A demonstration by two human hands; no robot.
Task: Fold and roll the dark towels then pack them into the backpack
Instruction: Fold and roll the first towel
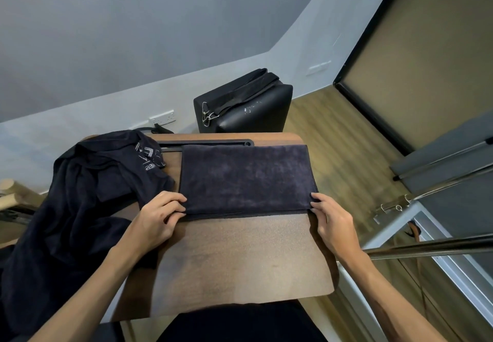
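A grey wall [112,48] with raised lettering, perhaps a sign, meets wood-look flooring [346,160] beside a dark-framed door [416,56].

Dark towel [246,178] folded flat on the far worktop; crumpled towels [80,194] heaped left; black backpack [248,104] upright beyond.

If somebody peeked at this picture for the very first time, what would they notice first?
Probably the dark towel folded flat in the middle of the brown table, with the left hand and right hand pinching its near corners. Next, the heap of dark cloth spilling off the table's left side.
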